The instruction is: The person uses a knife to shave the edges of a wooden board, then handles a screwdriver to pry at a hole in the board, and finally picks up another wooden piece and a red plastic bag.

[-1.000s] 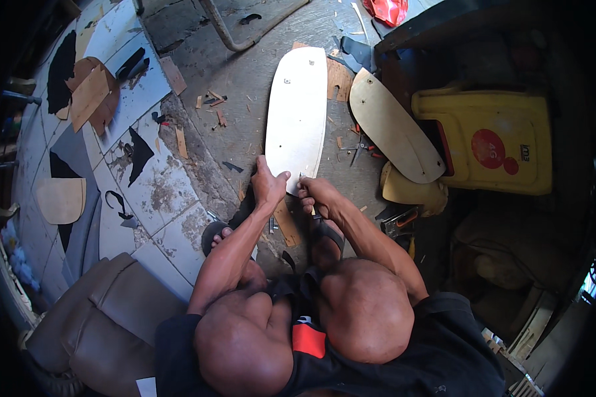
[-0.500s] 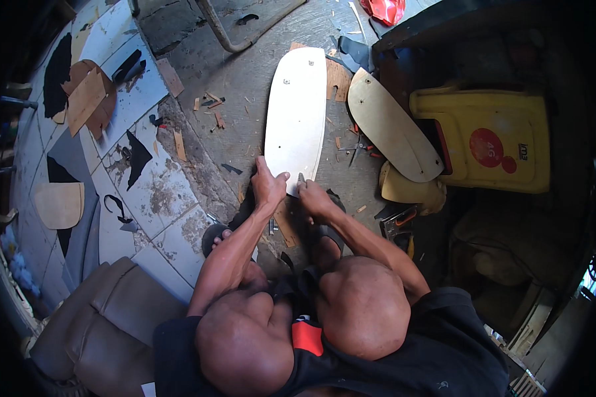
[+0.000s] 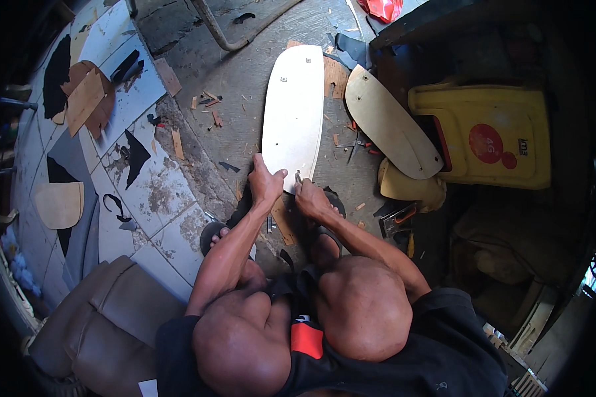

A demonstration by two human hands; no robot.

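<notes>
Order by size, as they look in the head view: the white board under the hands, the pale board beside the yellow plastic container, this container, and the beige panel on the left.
1. Yellow plastic container
2. White board
3. Pale board
4. Beige panel

Board (image 3: 293, 119): one, white, long, round-cornered, pierced with small holes; pale face up, far end pointing away, near end gripped.
Tool (image 3: 298, 178): one, slim, mostly hidden in grip; tip at the board's near end.
</notes>
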